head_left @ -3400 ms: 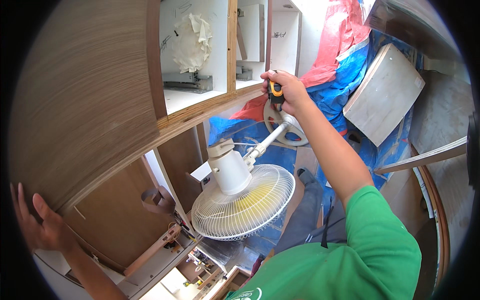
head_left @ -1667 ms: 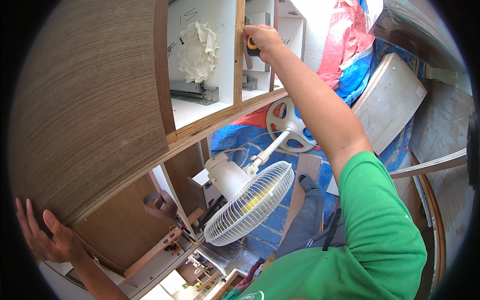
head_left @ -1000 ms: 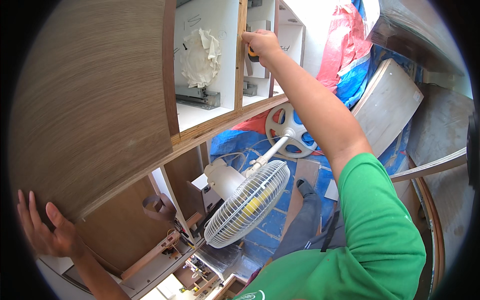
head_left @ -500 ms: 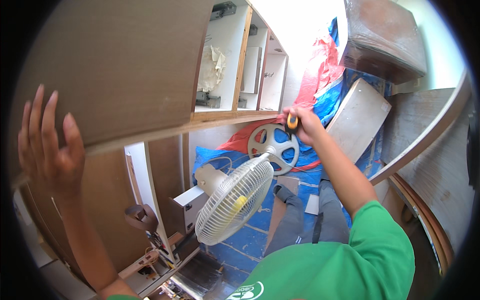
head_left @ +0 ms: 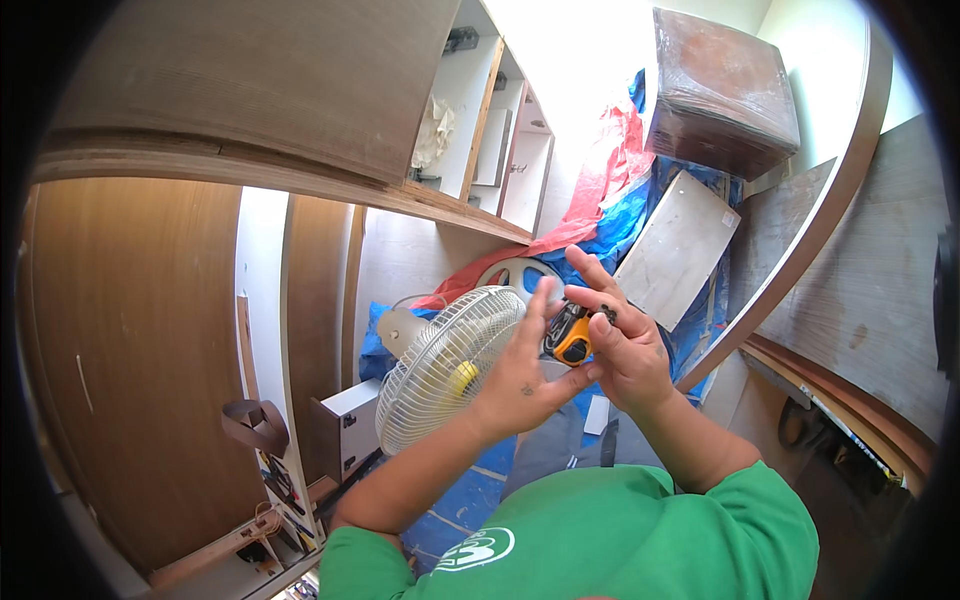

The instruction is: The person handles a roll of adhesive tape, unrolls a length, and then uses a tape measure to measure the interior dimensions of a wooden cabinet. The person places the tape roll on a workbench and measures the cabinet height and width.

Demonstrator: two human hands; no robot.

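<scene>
I hold a black and yellow tape measure (head_left: pixel 572 342) between my two hands in front of my chest. My left hand (head_left: pixel 525 390) has its thumb beneath it and fingers along its left side. My right hand (head_left: pixel 632 360) grips it from the right, index finger raised. Just left of them is a white standing fan (head_left: pixel 425 380) with yellow hub, its wheel-like base (head_left: pixel 508 275) partly hidden behind my hands.
Wooden cabinets (head_left: pixel 250 90) with open compartments line the upper left, above a brown panel (head_left: pixel 130 360). A wrapped brown box (head_left: pixel 722 80), pale board (head_left: pixel 680 240) and curved strip (head_left: pixel 830 210) occupy the right. Red and blue sheeting (head_left: pixel 610 160) covers the floor.
My left hand has left the upper cabinet panel and joined my right on the tape measure. My right hand has come down and inward from the compartments. The view has shifted.
</scene>
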